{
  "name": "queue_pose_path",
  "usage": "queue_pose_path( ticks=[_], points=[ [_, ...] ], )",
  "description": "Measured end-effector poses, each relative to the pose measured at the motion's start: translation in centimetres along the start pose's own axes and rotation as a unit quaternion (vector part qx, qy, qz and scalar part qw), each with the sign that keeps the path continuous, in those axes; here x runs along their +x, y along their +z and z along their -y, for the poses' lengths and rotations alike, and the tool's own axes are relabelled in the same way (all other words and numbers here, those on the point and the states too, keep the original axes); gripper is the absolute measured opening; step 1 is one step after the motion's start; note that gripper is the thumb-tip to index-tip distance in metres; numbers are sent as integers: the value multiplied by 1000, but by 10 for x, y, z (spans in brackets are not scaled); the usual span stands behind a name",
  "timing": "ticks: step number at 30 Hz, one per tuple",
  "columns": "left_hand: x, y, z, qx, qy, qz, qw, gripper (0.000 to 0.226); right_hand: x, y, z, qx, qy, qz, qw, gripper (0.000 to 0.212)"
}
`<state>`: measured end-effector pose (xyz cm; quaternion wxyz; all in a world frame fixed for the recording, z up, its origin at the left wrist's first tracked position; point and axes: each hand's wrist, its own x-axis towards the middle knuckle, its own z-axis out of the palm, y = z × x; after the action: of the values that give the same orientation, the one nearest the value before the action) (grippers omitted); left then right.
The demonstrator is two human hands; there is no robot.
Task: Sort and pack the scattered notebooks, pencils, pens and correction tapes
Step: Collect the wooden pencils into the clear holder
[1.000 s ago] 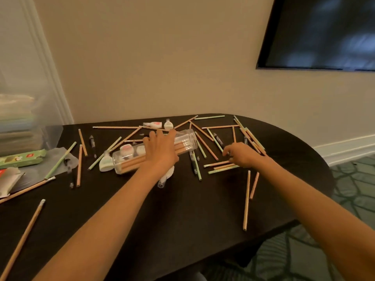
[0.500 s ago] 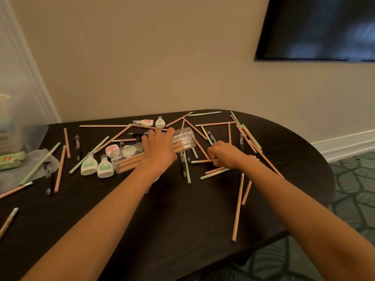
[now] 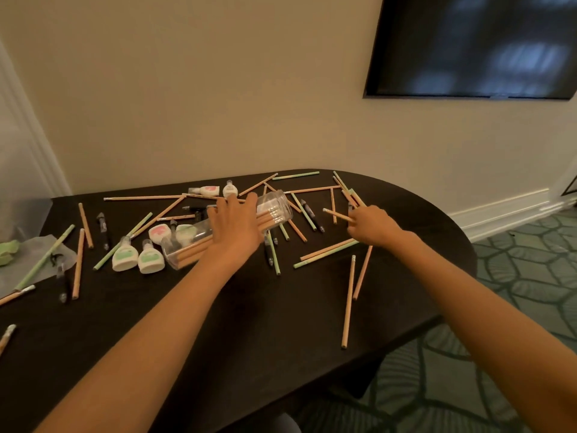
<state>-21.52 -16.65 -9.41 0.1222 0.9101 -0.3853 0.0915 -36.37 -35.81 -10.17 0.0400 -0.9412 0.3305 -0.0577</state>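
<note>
A clear plastic jar (image 3: 274, 210) lies on its side on the dark table (image 3: 218, 323), with several orange pencils inside. My left hand (image 3: 235, 226) rests flat on top of the jar, fingers straight. My right hand (image 3: 371, 225) pinches an orange pencil (image 3: 335, 215) whose eraser end points left, lifted off the table. Orange and green pencils (image 3: 326, 253) lie scattered around both hands. Black pens (image 3: 312, 215) lie among them. White correction tapes (image 3: 137, 259) with green and pink labels sit left of the jar.
A clear plastic sheet with a green item (image 3: 7, 251) lies at the table's left edge. The table's rounded right edge (image 3: 465, 245) drops to patterned green carpet (image 3: 515, 292). A dark screen (image 3: 474, 45) hangs on the wall.
My right hand has lifted an orange pencil off the table and moved right. My left hand stays on the jar. The camera has shifted slightly.
</note>
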Motion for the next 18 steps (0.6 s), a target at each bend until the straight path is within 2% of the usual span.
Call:
queue_pose_path(
  ticks=[2, 5, 8, 12, 18],
  points=[
    [-3, 2, -3, 0, -2, 9, 1000, 68, -13, 3, -11, -18, -18, 17, 1000, 12],
    [-14, 3, -12, -6, 10, 15, 1000, 69, -41, 10, -25, -48, -97, 43, 993, 15],
    [-22, 3, -18, -10, 15, 14, 1000, 69, -62, 18, -28, -74, -154, 74, 983, 30],
    [-29, 2, -22, -14, 12, 16, 1000, 69, -73, 28, -16, -72, -181, 98, 976, 41],
    [-33, 3, -25, -17, 8, 22, 1000, 67, -67, 29, 9, -138, -273, 93, 947, 21]
  ],
)
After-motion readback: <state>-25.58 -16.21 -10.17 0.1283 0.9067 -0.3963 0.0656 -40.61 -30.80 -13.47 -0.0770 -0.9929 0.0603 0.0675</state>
